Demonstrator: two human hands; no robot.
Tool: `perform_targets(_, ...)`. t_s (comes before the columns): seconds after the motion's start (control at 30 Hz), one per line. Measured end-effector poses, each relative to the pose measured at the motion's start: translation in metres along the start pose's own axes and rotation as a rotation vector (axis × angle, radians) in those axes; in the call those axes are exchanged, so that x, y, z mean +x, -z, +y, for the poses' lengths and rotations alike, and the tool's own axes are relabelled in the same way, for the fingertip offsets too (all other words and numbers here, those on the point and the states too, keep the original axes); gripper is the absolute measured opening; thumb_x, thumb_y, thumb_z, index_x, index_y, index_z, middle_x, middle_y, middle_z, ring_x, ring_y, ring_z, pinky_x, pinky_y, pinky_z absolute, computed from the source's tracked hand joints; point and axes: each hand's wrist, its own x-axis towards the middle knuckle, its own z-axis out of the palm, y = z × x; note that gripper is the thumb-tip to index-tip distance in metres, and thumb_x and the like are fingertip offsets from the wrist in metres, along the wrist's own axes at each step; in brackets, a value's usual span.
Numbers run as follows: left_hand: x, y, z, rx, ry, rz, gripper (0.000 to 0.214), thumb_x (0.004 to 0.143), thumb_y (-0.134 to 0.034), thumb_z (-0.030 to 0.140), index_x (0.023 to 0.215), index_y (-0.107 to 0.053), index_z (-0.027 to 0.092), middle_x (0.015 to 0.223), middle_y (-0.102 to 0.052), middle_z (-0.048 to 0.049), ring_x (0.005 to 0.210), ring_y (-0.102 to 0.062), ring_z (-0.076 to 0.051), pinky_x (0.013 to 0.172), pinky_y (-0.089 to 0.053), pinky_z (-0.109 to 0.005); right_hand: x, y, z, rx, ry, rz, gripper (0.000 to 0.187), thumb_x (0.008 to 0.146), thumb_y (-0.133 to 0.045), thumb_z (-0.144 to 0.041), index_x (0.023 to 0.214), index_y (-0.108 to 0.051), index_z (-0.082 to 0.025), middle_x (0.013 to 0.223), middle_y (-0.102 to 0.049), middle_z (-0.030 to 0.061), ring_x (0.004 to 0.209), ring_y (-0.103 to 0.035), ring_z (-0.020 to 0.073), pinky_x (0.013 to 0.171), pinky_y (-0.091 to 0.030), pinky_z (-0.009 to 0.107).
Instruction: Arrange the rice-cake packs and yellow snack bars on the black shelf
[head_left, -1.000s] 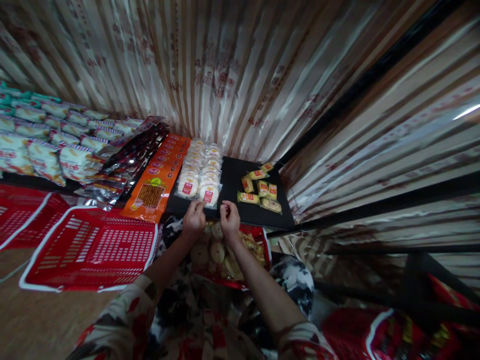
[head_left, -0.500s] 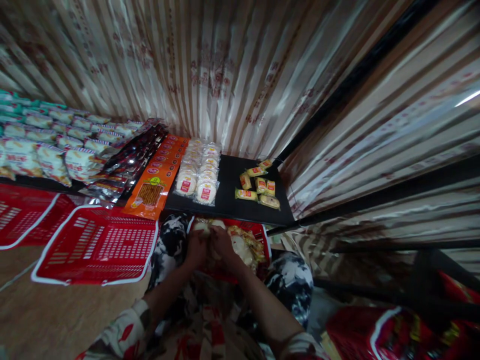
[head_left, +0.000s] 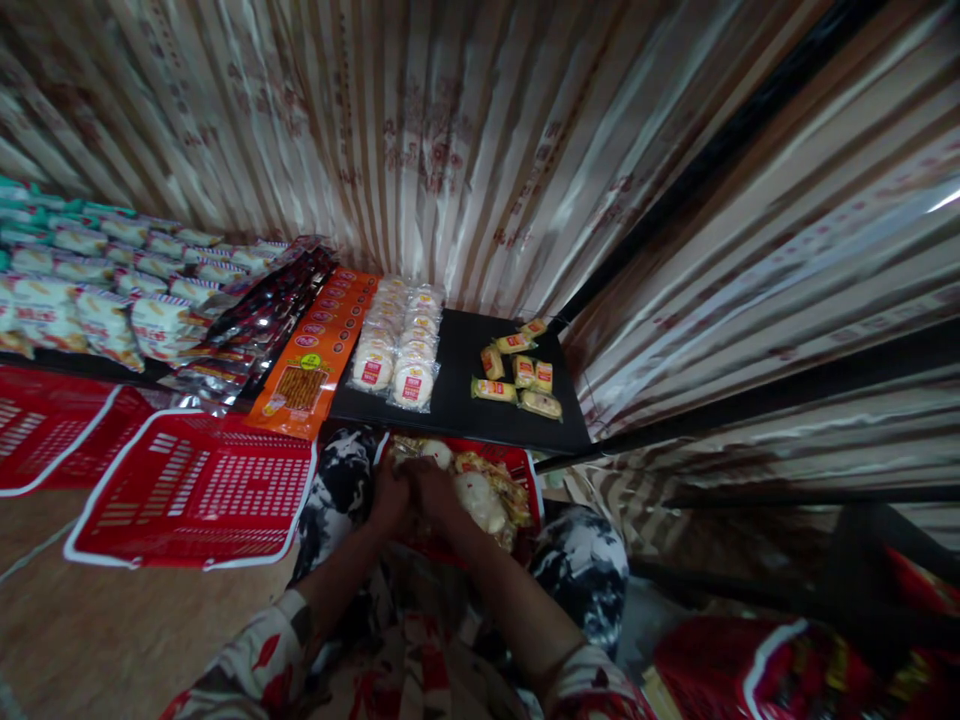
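Where the frame's left edge cuts them, the white snack bags [head_left: 45, 312] and a red basket [head_left: 37, 425] show only in part. Next stands a second red basket [head_left: 214, 490], fully visible. An orange packet [head_left: 307, 370] slants on the black shelf [head_left: 465, 425], its long axis running from near left to far right, its near end past the front edge. Beside it, wrapped white discs [head_left: 412, 385] overlap in two rows running towards the curtain; the nearest labels face the person.

Left hand [head_left: 390, 495] and right hand [head_left: 433, 490] are drawn together over the basket between the knees [head_left: 517, 457]; shadow hides their fingertips, so whether they grip anything cannot be determined. Just beyond them in that basket lies a white round packet [head_left: 437, 455], partly covered, no long axis discernible. Further right, small yellow packets [head_left: 495, 390] lie at mixed angles. Lower right, a dark red package [head_left: 712, 660] is cut off below.
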Motion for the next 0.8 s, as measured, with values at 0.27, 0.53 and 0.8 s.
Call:
perform_targets(0.27,-0.008,0.01,0.012,-0.102,0.056,0.076,0.031,0.066,-0.047,0.004,0.093,-0.06,0.012,0.103,-0.062,-0.0105,0.1,-0.057,-0.018,0.093,-0.042,-0.032,-0.014,-0.004,0.002,0.119,-0.006,0.042,0.037,0.081,-0.042,-0.011,0.11,-0.064,-0.02,0.114,-0.064,0.0071,0.104,-0.056,0.0203,0.092,-0.041,0.03)
perform_targets(0.53,-0.011,0.026,0.033,-0.335,0.0,-0.059,0.028,0.07,-0.048,0.009,0.093,-0.062,0.014,0.083,-0.066,-0.0031,0.072,-0.061,-0.013,0.07,-0.05,-0.026,-0.02,0.026,0.01,0.362,0.043,0.173,0.033,0.087,-0.04,-0.024,0.109,-0.065,-0.024,0.109,-0.067,0.0047,0.097,-0.062,0.0186,0.087,-0.045,0.03)
perform_targets(0.8,-0.003,0.036,0.049,-0.064,-0.125,-0.046,0.033,0.068,-0.058,0.011,0.1,-0.062,0.017,0.086,-0.066,-0.003,0.079,-0.06,-0.014,0.076,-0.048,-0.026,-0.014,0.061,0.013,0.648,-0.064,0.184,0.031,0.082,-0.046,-0.034,0.096,-0.07,-0.02,0.089,-0.071,0.0041,0.081,-0.062,0.0206,0.076,-0.047,0.033)
